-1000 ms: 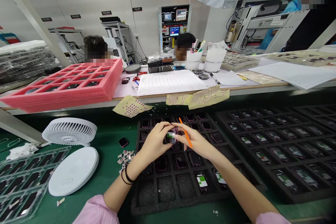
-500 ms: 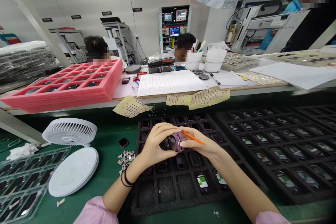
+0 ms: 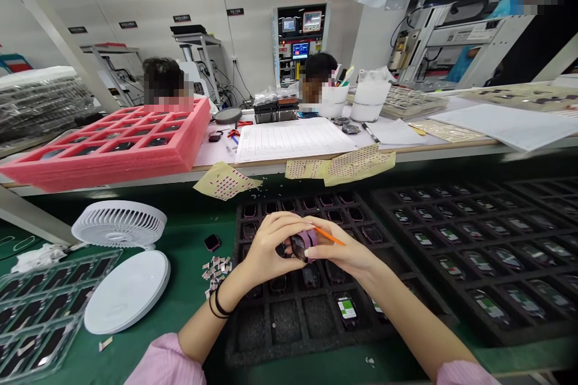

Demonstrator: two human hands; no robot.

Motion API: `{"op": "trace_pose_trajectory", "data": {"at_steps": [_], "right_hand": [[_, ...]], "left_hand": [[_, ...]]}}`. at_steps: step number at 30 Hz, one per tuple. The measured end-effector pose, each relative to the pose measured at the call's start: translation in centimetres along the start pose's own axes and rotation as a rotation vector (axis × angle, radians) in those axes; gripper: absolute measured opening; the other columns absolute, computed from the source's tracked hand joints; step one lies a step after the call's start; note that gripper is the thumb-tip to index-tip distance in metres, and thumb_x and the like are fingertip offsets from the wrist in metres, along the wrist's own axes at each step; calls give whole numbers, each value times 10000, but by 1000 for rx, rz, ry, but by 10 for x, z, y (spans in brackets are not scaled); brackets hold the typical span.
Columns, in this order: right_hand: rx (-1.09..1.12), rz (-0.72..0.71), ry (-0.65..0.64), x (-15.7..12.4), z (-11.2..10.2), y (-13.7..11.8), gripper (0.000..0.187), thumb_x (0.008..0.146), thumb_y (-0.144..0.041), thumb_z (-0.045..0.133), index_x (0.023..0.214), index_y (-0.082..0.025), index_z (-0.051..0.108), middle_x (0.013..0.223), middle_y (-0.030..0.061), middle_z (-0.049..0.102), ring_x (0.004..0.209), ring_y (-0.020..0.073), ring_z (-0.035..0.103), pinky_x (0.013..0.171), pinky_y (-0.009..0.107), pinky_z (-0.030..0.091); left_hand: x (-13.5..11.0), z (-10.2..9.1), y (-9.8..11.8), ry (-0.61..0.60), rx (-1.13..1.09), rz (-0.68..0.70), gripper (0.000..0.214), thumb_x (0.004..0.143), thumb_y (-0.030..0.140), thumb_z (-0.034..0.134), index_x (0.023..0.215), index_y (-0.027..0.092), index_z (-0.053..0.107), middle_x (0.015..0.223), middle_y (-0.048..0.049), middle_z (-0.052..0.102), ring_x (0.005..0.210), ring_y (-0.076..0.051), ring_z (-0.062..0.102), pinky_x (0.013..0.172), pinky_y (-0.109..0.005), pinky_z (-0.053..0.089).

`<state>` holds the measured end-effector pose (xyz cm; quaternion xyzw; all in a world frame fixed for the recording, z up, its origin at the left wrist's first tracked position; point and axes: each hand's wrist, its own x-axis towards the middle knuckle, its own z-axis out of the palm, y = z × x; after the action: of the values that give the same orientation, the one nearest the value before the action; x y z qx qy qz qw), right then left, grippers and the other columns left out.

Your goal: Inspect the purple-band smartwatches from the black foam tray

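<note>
Gripping purple smartwatch (image 3: 298, 248), left hand (image 3: 267, 246) and right hand (image 3: 339, 250); orange stick (image 3: 329, 235) in right; seemingly unfinished, others in foam tray (image 3: 250, 328).

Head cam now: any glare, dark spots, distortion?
Head view: glare on the glossy plastic stack at left; pink foam tray looks stretched toward the left edge; right-hand black foam tray dim; hands fairly sharp; held watch too dark to read.
</note>
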<state>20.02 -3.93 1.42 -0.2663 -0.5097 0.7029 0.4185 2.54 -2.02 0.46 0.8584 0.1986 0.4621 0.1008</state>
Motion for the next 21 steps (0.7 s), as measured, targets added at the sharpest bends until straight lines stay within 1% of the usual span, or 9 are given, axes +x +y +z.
{"op": "trace_pose_trajectory", "data": {"at_steps": [3,5,7,9,10,11,13,16,21], "right_hand": [[-60,-47,18,1,-2,-1,356,640,-262,807,957,-215,651,930,11,688,923,178,652,793,288,526],[-79,-113,80,2,-6,-4,354,737,-340,741,1054,-216,643,995,38,704,968,182,655,861,312,511],[-94,-249,199,-1,-10,-8,337,872,-406,585,1153,-223,615,985,53,725,932,176,677,890,338,502],[-139,-436,301,-6,-13,-12,352,953,-424,429,1176,-228,617,888,51,746,802,169,701,828,345,527],[-170,-531,322,-10,-14,-14,367,967,-423,390,1143,-225,644,834,49,748,730,167,700,770,339,542],[-203,-612,327,-14,-14,-15,375,973,-414,377,1086,-222,678,786,46,747,668,166,691,703,329,550],[-262,-709,301,-21,-13,-14,380,974,-373,386,958,-211,729,733,48,740,605,166,672,605,314,546],[-332,-734,269,-27,-10,-11,391,975,-305,391,861,-202,750,700,52,730,592,167,657,565,308,529],[-394,-697,243,-25,-9,-6,400,982,-284,367,873,-210,745,708,49,721,618,167,648,580,311,516]], "left_hand": [[0,-2,0,7,23,-22,475,695,211,748,1145,211,598,1080,-83,673,1046,-238,581,919,-413,478],[0,-5,0,30,61,-50,479,691,227,751,1146,219,603,1140,-96,642,1099,-257,556,952,-442,457],[0,-7,-1,43,66,-91,479,682,222,756,1138,216,609,1186,-106,617,1142,-271,538,970,-452,448],[0,-10,-2,33,16,-148,466,690,206,748,1134,204,607,1163,-103,637,1108,-257,573,946,-419,473],[-1,-10,-2,24,-14,-182,457,698,197,742,1134,198,604,1134,-97,656,1067,-242,602,925,-394,489],[-1,-11,-2,14,-38,-214,455,704,190,737,1138,195,602,1109,-89,673,1025,-229,626,905,-372,501],[-1,-11,-1,8,-56,-260,460,699,188,742,1138,193,603,1074,-77,694,970,-216,651,885,-349,508],[-1,-10,1,7,-49,-283,472,680,197,761,1127,189,613,1070,-78,698,966,-222,652,883,-343,502],[-1,-10,3,3,-40,-290,486,669,189,770,1129,194,613,1060,-71,700,954,-217,649,863,-330,493]]}}
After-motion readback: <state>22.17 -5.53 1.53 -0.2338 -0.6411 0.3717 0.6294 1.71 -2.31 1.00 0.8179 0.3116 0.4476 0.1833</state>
